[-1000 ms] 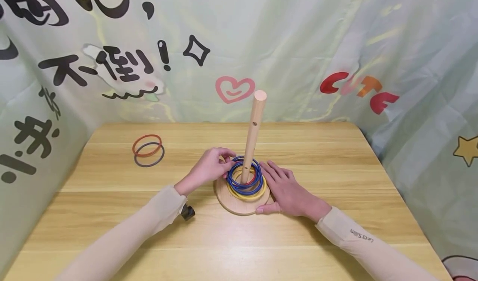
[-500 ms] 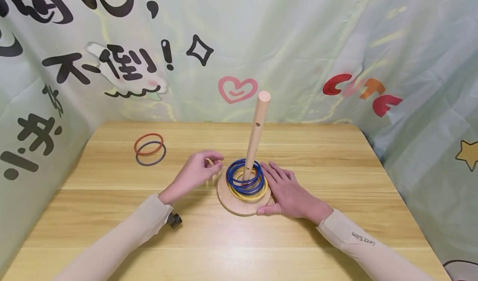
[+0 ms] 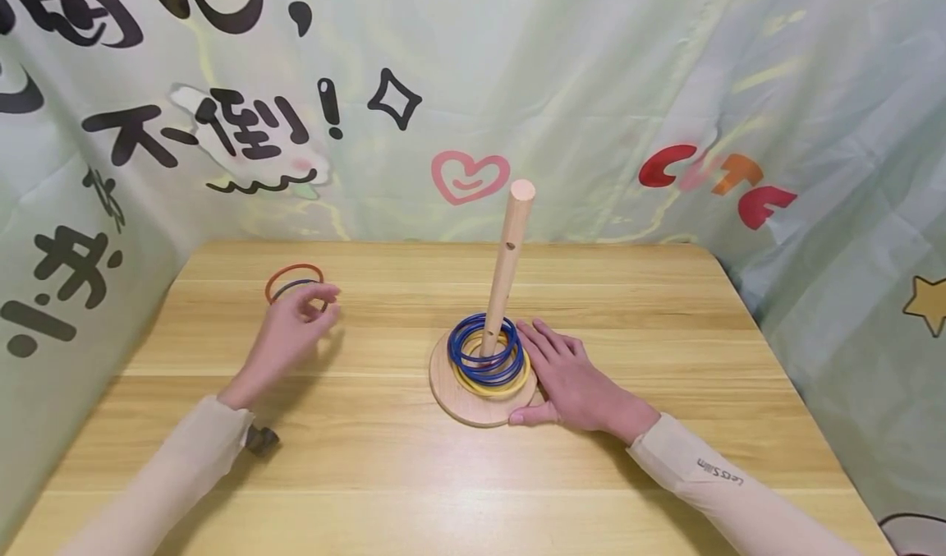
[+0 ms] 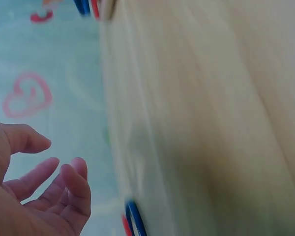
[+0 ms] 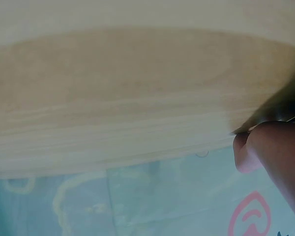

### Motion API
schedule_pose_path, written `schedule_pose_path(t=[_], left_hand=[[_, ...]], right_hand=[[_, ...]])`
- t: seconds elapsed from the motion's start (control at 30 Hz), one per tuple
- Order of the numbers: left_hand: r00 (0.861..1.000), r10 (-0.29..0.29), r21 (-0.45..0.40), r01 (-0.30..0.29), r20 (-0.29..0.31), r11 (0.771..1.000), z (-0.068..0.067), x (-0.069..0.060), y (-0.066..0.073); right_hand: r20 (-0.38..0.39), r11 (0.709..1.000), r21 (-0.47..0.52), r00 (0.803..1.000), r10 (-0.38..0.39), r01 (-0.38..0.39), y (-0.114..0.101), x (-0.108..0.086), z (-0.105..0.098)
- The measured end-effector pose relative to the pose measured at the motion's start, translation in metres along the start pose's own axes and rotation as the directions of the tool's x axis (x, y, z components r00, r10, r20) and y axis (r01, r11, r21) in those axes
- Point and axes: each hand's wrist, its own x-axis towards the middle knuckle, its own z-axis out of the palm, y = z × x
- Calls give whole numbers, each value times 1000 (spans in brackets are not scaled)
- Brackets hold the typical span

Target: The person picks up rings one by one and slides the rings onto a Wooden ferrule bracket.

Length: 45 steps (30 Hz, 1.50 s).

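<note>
A wooden post point(image 3: 510, 248) stands upright on a round wooden base point(image 3: 447, 392). Several blue rings point(image 3: 450, 351) lie stacked around its foot, over yellow rings point(image 3: 488, 392). My right hand point(image 3: 576, 388) rests against the base's right edge, fingers extended and thumb at the front rim. At the table's left, my left hand point(image 3: 281, 330) hovers with loosely bent fingers and holds nothing. It partly covers a blue ring point(image 3: 296, 282) that overlaps a red ring point(image 3: 294, 266). In the left wrist view, the blue ring point(image 4: 129, 209) appears below and right of that hand, apart from its fingers.
The wooden table point(image 3: 628, 293) has a printed cloth point(image 3: 576, 88) hanging behind it and along both sides. A small black device point(image 3: 262, 440) sits at my left wrist.
My left hand has left the stacked rings and moved left to the two loose rings. The right hand stays at the base.
</note>
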Motion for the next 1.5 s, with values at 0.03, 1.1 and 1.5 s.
schedule_pose_path(t=[0.03, 1.1, 1.5], left_hand=[[1000, -13, 4, 13, -9, 1000, -7, -1, -6], [996, -52, 324, 28, 67, 946, -45, 33, -62], [991, -56, 319, 16, 119, 948, -44, 39, -60]], right_hand=[[0, 1000, -2, 1000, 1, -1, 0, 0, 0], [16, 1000, -13, 1000, 9, -9, 0, -1, -1], [12, 1000, -13, 1000, 8, -7, -1, 0, 0]])
